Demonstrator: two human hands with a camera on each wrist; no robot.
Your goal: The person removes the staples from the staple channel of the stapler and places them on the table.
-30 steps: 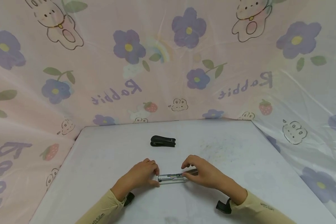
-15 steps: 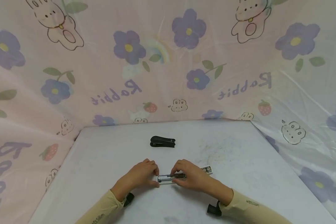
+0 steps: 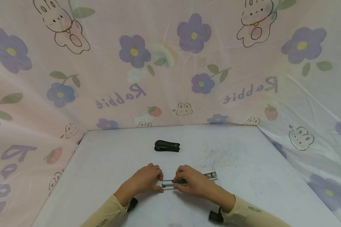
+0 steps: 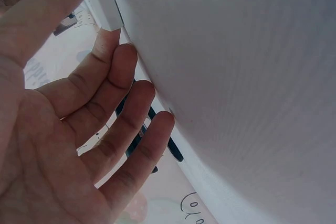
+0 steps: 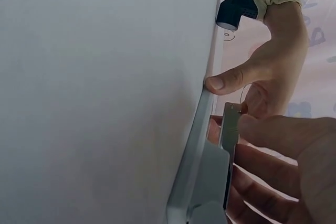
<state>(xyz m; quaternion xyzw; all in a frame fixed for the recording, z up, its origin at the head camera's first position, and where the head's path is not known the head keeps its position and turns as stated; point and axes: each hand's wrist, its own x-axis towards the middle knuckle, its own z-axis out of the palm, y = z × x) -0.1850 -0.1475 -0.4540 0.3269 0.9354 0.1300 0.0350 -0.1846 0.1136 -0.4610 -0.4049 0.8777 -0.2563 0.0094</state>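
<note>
A long white stapler (image 3: 169, 187), swung open flat, lies on the table in the head view; its far part (image 3: 214, 175) shows beyond the right hand. My left hand (image 3: 144, 179) pinches its left end between thumb and fingers, the other fingers spread straight in the left wrist view. Over the stapler's channel, my right hand (image 3: 194, 183) pinches a narrow metal strip (image 5: 230, 129) that looks like a row of staples. In the right wrist view the strip stands close beside the white stapler body (image 5: 207, 174). The right hand hides the stapler's middle.
A black stapler (image 3: 167, 146) lies behind the hands on the white table (image 3: 113, 151). A printed cloth (image 3: 170, 72) rises around the table's back and sides. Dark straps (image 3: 216, 216) sit at both wrists.
My right hand has moved left along the white stapler with the metal strip, uncovering the stapler's right part. The left hand keeps its grip at the left end. The head view has shifted slightly.
</note>
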